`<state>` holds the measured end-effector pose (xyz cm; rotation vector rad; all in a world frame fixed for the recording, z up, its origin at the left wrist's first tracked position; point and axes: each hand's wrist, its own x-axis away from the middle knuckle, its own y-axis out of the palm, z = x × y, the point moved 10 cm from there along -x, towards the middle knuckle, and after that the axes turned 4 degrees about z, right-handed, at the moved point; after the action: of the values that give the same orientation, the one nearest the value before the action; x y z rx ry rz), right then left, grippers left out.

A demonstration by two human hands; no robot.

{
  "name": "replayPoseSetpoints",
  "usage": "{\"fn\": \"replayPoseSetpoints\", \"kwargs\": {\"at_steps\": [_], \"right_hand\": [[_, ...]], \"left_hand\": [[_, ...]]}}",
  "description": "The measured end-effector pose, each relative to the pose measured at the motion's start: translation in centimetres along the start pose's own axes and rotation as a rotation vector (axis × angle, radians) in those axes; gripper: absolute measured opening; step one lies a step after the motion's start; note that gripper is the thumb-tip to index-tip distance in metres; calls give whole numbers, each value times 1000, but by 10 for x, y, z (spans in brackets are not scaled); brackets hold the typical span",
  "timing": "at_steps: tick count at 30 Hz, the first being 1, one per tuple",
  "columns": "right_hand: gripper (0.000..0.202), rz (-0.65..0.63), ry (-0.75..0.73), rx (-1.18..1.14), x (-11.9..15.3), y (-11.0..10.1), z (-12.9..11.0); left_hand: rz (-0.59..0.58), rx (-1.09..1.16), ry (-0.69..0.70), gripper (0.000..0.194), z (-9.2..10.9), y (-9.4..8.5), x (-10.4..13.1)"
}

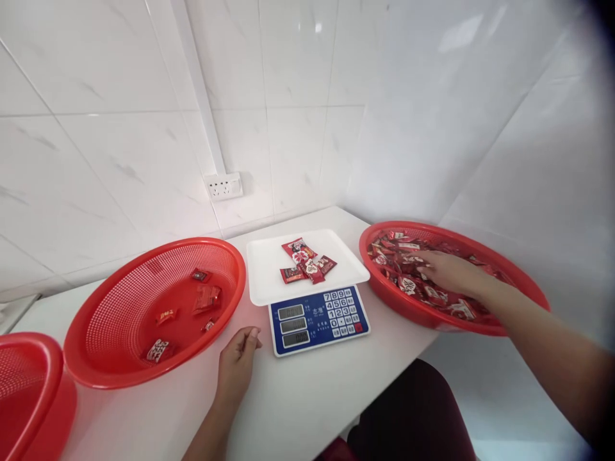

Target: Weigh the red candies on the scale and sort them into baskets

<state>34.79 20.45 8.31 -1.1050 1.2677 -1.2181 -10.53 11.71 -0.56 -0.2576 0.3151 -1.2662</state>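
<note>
Packets (312, 271): are lying overlapped on the scale (314, 323) tray (262, 278), the leftmost's long axis running nine to three o'clock. Right hand (446, 274): is reaching into basket (403, 307), three o'clock; grip hidden among packets. Left hand (239, 358): is resting loosely closed, eight o'clock, seemingly empty.

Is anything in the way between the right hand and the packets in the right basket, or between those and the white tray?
Nothing visible blocks the right hand: it reaches in among the red packets. Between those and the white tray, only the rim of the right basket visibly stands in between.
</note>
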Motion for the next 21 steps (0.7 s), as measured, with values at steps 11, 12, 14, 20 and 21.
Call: {"fn": "replayPoseSetpoints", "kwargs": {"at_steps": [11,12,14,20,21], "right_hand": [[32,18,-36,132,-3,35,42],[31,34,-34,107,-4,31,41],[29,56,-22,56,-2,24,38],[33,170,170,-94,11,-10,43],[33,214,192,-122,13,-18,45]], "left_hand": [[22,26,-16,38,0,-4,0],[23,26,-22,38,1,-4,0],[25,25,-33,39,3,-5,1],[26,1,-33,43,4,-4,1],[33,-4,-41,43,1,-5,0]]}}
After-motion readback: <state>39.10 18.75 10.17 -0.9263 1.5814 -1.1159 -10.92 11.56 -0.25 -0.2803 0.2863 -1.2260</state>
